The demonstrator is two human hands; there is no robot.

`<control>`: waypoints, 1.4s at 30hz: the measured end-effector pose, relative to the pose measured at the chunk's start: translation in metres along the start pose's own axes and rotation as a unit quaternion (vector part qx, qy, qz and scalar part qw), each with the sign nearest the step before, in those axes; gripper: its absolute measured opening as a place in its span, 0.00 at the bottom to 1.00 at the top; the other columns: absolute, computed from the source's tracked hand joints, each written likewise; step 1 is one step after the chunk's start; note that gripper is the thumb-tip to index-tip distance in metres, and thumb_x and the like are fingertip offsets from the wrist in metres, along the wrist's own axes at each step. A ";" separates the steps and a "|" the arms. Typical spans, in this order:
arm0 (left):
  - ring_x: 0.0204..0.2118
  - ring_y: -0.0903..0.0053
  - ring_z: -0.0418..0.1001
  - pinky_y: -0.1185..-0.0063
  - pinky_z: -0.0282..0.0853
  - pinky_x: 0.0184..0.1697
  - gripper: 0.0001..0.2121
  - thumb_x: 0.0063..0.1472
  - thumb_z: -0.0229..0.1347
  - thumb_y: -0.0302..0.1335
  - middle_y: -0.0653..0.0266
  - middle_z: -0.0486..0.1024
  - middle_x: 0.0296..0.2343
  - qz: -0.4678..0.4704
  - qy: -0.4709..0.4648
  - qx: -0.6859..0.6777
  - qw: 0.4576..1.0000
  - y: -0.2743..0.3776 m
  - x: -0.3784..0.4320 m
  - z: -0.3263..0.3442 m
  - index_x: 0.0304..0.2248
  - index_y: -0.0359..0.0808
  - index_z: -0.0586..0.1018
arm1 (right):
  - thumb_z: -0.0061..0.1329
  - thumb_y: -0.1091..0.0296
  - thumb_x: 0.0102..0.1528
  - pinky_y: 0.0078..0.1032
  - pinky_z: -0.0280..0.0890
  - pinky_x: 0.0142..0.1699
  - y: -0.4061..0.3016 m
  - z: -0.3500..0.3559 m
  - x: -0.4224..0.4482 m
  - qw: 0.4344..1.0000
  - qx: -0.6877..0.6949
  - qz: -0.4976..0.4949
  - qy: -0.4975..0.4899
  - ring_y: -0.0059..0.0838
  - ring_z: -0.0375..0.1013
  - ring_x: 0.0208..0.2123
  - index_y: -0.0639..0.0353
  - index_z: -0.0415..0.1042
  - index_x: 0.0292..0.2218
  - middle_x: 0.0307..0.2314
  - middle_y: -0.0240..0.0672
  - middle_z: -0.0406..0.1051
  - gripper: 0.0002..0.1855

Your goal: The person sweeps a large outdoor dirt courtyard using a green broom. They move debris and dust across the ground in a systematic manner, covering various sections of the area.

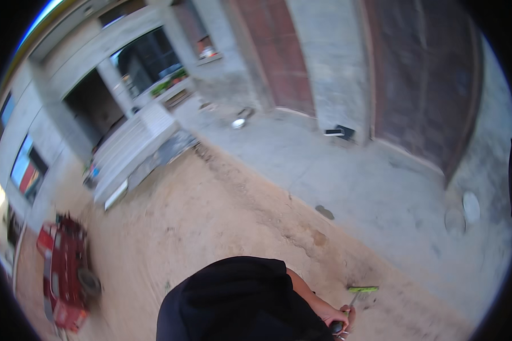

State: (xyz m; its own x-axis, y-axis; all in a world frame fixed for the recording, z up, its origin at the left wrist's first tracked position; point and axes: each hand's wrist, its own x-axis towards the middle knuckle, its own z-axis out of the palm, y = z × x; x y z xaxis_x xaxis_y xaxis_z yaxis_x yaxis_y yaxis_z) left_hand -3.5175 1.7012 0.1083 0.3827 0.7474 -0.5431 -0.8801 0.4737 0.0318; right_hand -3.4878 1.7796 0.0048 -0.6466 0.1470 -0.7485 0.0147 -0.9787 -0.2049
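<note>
A tool with a narrow green head (363, 289) reaches out over the sandy ground at the lower right; blur hides whether it is a brush or a squeegee. Its thin handle (354, 300) runs back to my two hands, which are close together. My left hand (333, 317), at the end of a bare forearm below a black sleeve (239, 298), is closed around the handle. Fingers of my right hand (350, 317) wrap it beside the left, partly cut off by the picture's edge. A dark rounded part (336, 327) shows between the hands.
A raised concrete walkway (367, 187) borders the dirt, along a wall with dark red doors (418, 85). On it are a phone-like object (334, 132), a shiny bowl (238, 123) and a pale round item (471, 206). Corrugated sheets (141, 136) and a red wheeled vehicle (66, 273) stand left.
</note>
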 end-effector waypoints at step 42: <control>0.20 0.78 0.53 0.83 0.47 0.25 0.18 0.23 0.52 0.36 0.65 0.57 0.17 0.841 0.202 -0.135 0.484 0.030 0.021 -0.053 0.16 0.35 0.60 | 0.31 0.74 0.45 0.08 0.46 0.14 0.071 0.087 0.068 0.905 0.061 0.408 -0.101 0.13 0.46 0.10 0.53 0.47 0.12 0.07 0.23 0.45 0.13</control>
State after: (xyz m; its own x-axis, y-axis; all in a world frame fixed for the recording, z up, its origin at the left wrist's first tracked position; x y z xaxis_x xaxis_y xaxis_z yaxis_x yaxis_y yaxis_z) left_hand -3.5512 1.7067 0.0530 -0.9762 -0.2079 -0.0609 0.1233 -0.7642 0.6331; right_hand -3.5975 1.7074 -0.0058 -0.5857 -0.6485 -0.4862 0.4729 -0.7606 0.4448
